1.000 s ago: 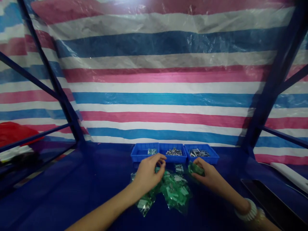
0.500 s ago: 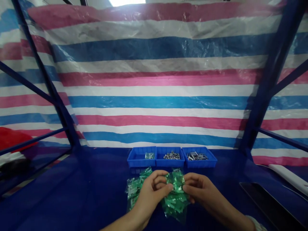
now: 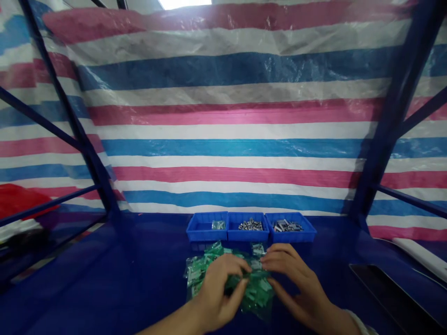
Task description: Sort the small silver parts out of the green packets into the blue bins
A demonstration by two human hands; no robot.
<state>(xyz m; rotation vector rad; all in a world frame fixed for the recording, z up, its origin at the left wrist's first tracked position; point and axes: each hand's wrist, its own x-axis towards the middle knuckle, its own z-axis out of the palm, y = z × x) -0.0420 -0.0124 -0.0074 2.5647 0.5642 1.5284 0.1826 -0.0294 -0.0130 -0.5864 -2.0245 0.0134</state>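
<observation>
A heap of small green plastic bags point(image 3: 206, 267) lies on the blue table point(image 3: 139, 279) in front of me. My left hand point(image 3: 218, 295) and my right hand point(image 3: 296, 284) meet over the heap, fingertips pinched together on one small green bag point(image 3: 253, 274) between them. Behind the heap stand three small blue trays: the left tray point(image 3: 206, 226) has one small bag in it, the middle tray point(image 3: 248, 226) and the right tray point(image 3: 290, 226) hold small metal parts.
A striped pink, white and blue tarp point(image 3: 237, 121) hangs behind the table. Dark blue frame posts point(image 3: 391, 121) rise left and right. A flat black object point(image 3: 391, 295) lies at the right. Something red point(image 3: 17, 200) sits beyond the frame at the left.
My hands came together from apart, the right bringing a green bag to the middle. Since half a second ago they have lowered slightly onto the heap, still gripping the bag.
</observation>
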